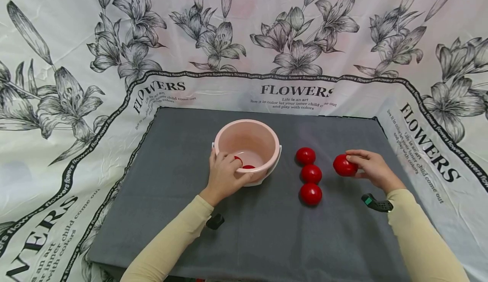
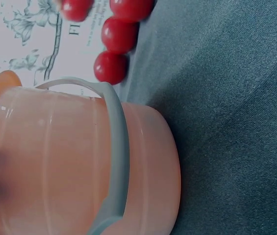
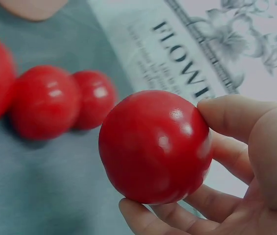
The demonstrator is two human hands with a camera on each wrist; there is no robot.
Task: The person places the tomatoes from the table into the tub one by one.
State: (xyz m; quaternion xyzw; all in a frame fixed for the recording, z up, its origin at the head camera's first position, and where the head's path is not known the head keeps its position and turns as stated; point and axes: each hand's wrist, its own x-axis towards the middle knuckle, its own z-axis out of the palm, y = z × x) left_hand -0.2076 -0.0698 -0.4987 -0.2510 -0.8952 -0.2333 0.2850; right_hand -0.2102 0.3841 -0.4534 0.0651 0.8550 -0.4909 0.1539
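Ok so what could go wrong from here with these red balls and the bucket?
The glossy red ball in the right hand might slip and roll away. The three loose red balls sit close together in a row, so bumping one could scatter them. The left hand is at the near rim of the pink bucket, so a careless pull could perhaps tip it.
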